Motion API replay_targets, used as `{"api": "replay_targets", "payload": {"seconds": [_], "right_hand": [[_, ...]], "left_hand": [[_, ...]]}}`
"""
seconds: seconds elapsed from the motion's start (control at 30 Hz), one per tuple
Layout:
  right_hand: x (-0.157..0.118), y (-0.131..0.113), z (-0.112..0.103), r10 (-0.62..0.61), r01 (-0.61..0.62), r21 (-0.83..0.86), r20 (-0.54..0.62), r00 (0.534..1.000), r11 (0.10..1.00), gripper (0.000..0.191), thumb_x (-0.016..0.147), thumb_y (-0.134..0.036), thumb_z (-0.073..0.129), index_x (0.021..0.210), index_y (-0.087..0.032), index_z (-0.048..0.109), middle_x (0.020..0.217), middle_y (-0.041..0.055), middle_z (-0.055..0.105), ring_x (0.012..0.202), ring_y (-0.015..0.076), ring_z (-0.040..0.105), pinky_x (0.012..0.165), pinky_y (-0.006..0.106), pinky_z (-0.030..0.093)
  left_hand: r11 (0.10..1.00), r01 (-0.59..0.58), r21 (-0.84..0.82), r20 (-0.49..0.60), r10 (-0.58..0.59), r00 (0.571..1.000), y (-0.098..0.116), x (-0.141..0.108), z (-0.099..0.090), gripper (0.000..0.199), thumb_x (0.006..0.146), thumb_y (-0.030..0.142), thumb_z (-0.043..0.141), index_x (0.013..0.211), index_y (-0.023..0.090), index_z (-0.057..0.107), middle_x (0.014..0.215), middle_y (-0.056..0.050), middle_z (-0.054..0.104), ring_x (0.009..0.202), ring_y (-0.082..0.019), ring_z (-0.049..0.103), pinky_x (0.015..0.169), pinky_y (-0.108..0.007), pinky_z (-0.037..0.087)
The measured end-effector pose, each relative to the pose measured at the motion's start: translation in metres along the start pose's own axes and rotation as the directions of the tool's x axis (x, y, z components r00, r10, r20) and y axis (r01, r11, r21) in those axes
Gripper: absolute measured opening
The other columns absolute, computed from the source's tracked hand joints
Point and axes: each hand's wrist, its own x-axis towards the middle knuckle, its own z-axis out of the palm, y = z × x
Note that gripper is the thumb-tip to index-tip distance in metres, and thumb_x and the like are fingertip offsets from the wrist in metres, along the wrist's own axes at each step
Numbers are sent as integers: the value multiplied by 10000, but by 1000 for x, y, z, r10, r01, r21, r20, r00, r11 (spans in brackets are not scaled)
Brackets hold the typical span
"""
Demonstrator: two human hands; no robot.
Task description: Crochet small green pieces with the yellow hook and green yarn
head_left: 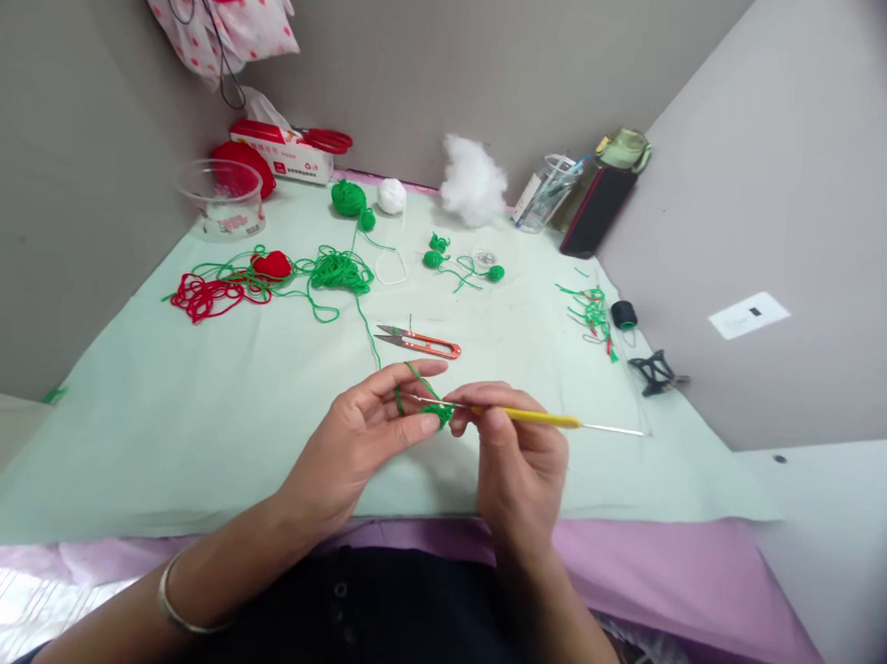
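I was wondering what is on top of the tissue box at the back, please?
On the tissue box are red-handled scissors and a white tissue standing up; the surface under the scissors is hidden.

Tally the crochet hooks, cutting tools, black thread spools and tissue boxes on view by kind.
Crochet hook, in the right hand: 1
Cutting tools, orange snips and red scissors: 2
Black thread spool: 1
Tissue box: 1
Total: 5

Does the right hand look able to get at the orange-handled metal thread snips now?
Probably yes: the snips lie in plain view, just beyond the right hand. The left hand is near the handle but leaves it uncovered; the yellow-handled metal crochet hook would likely need releasing.
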Motion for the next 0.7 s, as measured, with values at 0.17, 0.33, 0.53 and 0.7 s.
{"api": "replay_targets", "payload": {"seconds": [0.17, 0.33, 0.53, 0.7], "right_hand": [[3, -1, -2, 83, -81, 117, -12, 996, 990, 205, 1038, -375, 638, 979, -221, 760, 891, 46, 799, 674, 154, 711, 636, 309, 619], [1, -6, -5, 38, -42, 88, 43, 998, 995, 226, 1085, -305, 550, 1006, -224, 746, 937, 46, 809, 709, 148, 728, 674, 307, 621], [-8, -13, -8, -243, 271, -252, 138, 960, 929, 281, 1069, -144, 505, 1192, -266, 726, 1037, 59, 800, 841, 183, 744, 752, 364, 626], [-12, -7, -9, -373, 468, -429, 290, 881, 772, 301, 1037, -129, 541, 1264, -255, 694, 1080, 95, 800, 973, 229, 775, 773, 383, 655]], "left_hand": [[1000, -1, 24, -1, 1, 1000, 2, 0, -3, 277, 841, 262, 870, 1116, 287, 854, 869, 4, 643, 883, -155, 577, 855, -260, 468], [998, -13, 59, -8, 14, 1000, 3, -1, -4, 232, 853, 268, 850, 1085, 286, 859, 857, 5, 635, 862, -150, 558, 821, -250, 450], [984, -76, 159, -25, 81, 996, 1, -1, -5, 249, 856, 255, 851, 1104, 274, 844, 870, 5, 642, 857, -160, 582, 793, -262, 466], [956, -149, 252, -59, 169, 984, 1, -4, -1, 279, 859, 182, 837, 1124, 270, 833, 856, 16, 665, 872, -154, 610, 891, -266, 477]]}}
